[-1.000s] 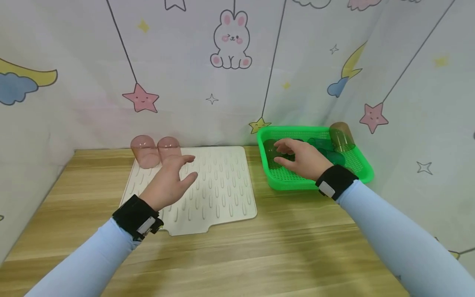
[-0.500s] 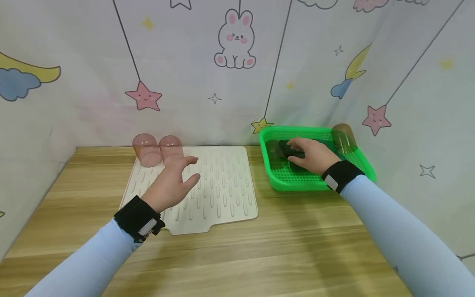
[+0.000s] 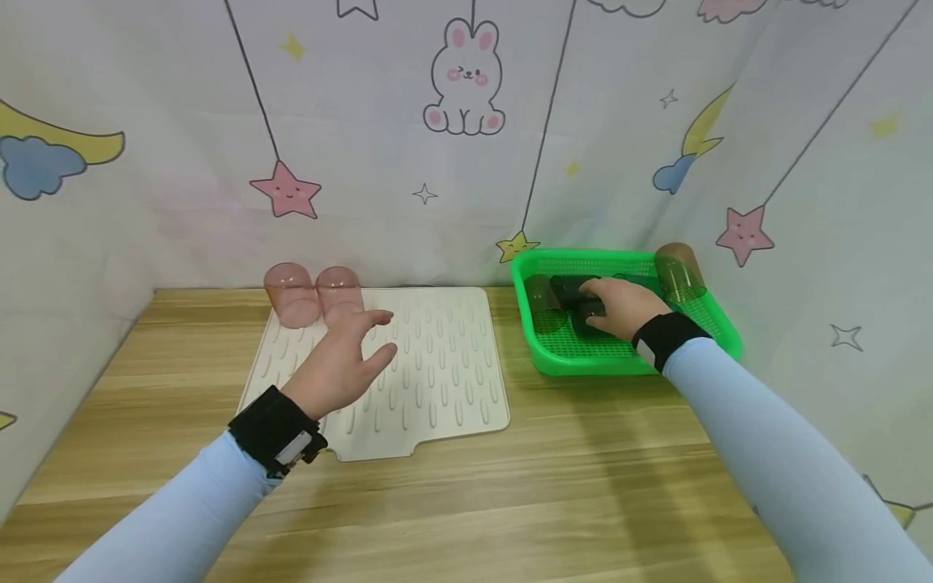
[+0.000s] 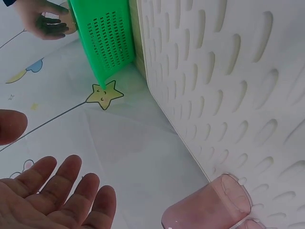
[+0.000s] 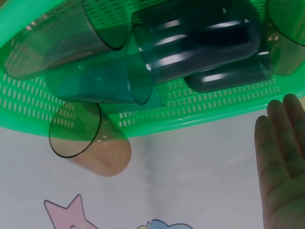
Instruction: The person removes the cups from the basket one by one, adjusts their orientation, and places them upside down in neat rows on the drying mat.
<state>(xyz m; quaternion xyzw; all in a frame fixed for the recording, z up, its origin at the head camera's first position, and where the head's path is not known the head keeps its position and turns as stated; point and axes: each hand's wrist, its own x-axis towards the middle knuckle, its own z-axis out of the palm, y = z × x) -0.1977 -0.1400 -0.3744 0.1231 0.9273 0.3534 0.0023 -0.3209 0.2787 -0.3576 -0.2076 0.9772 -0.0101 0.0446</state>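
At right of frame, your right hand [image 3: 630, 309] is over the dark cup [image 3: 571, 291] in the green basket [image 3: 576, 365], grip spread; can't tell if touching. Left of centre, your left hand [image 3: 338, 367] is above the white mat [image 3: 445, 364], grip spread, near two pink cups [image 3: 293, 300].

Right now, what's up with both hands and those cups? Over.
Left hand: holding nothing, over white mat. Right hand: at dark cups in green basket, grip unclear. Possibly in the way: teal cup close by.
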